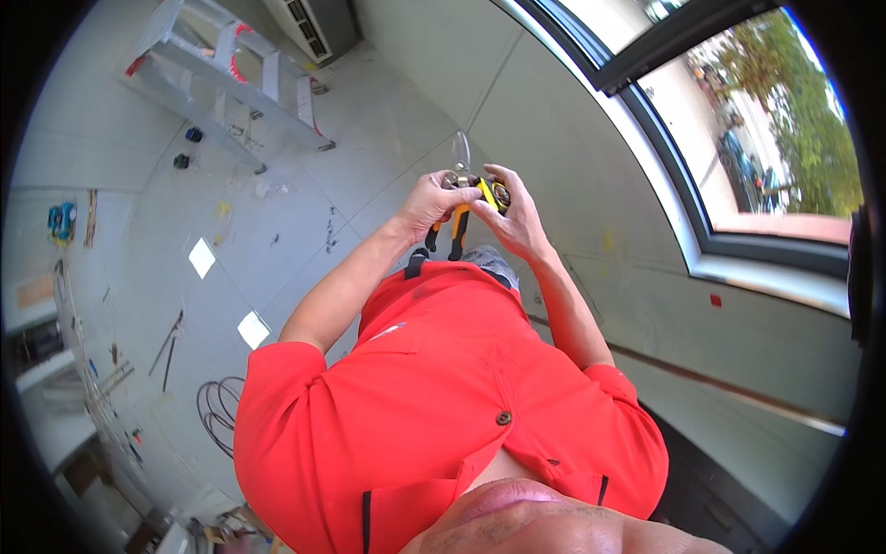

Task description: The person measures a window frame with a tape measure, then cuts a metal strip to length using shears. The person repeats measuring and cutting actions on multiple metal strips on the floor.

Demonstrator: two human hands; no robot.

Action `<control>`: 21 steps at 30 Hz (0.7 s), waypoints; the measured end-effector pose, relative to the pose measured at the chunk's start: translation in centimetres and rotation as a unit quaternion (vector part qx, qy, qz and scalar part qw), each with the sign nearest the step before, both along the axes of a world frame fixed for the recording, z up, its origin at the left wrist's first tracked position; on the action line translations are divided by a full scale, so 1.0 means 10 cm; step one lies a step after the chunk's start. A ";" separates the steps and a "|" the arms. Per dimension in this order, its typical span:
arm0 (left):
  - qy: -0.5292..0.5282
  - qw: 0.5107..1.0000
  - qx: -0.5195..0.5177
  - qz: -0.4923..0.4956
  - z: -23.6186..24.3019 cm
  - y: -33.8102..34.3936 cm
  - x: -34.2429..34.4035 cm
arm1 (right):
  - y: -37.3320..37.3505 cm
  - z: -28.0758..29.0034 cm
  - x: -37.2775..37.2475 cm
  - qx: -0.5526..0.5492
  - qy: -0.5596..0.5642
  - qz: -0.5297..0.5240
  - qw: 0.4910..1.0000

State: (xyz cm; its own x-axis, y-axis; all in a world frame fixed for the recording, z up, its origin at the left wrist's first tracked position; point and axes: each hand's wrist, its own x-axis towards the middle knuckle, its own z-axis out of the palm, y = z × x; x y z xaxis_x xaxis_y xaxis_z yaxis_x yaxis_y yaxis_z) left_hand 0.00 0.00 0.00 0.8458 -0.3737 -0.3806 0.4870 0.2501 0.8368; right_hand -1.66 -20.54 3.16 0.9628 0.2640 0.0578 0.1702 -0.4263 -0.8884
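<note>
Pale grey floor tiles (295,203) spread beneath you, scattered with debris, white squares (201,258) and a coil of dark cable (217,415). An aluminium stepladder (249,90) stands at the upper left; a dark-framed window (784,120) lights the plain wall (554,129) on your right. Out in front of your waist, your left hand (434,200) is closed round the orange-and-black snips (460,226), blades pointing away, and your right hand (517,222) curls round a yellow tape measure (492,192) just beside them.
</note>
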 end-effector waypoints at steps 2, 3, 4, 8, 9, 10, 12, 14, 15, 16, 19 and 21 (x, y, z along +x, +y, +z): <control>-0.015 0.999 0.020 0.028 0.05 -0.05 0.03 | -0.11 -0.06 0.14 -0.036 -0.036 0.039 0.998; -0.113 0.989 0.022 0.096 -0.12 0.22 0.42 | 0.21 -0.17 0.51 -0.008 -0.073 0.043 0.996; -0.081 0.991 0.079 0.078 -0.09 0.23 0.56 | 0.12 -0.25 0.65 -0.020 -0.088 0.053 0.994; -0.069 0.987 0.091 0.113 0.12 0.58 0.43 | -0.56 -0.51 0.42 0.032 0.288 0.075 0.954; -0.057 0.982 0.099 0.152 0.21 0.78 0.43 | -0.83 -0.75 0.33 0.045 0.298 0.084 0.950; -0.053 0.977 0.096 0.184 0.29 0.93 0.45 | -1.17 -0.95 0.28 0.035 0.332 0.097 0.938; -0.061 0.963 0.038 0.258 0.45 1.10 0.42 | -1.71 -1.10 0.20 -0.031 0.384 0.120 0.915; -0.081 0.957 -0.011 0.279 0.27 1.18 0.44 | -2.05 -1.04 0.19 -0.058 0.413 0.133 0.899; -0.088 0.954 -0.024 0.287 0.34 1.12 0.44 | -2.17 -1.02 0.22 -0.060 0.422 0.140 0.894; -0.079 0.943 -0.075 0.315 0.29 1.03 0.46 | -2.15 -1.01 0.27 -0.042 0.397 0.164 0.902; -0.091 0.936 -0.083 0.329 -0.03 0.63 0.48 | -1.84 -0.84 0.44 0.031 0.399 0.125 0.908; -0.089 0.932 -0.057 0.346 -0.14 0.18 0.54 | -1.60 -0.83 0.75 0.040 0.419 0.081 0.903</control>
State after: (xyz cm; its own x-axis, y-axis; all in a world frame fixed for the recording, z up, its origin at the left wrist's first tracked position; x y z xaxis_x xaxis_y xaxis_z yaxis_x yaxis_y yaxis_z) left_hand 5.38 1.82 -1.41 0.9453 0.2554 -0.2029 0.0325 0.5451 0.8377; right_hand 5.80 -36.54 -5.15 0.6259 0.4328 -0.6488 -0.5225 -0.3849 -0.7608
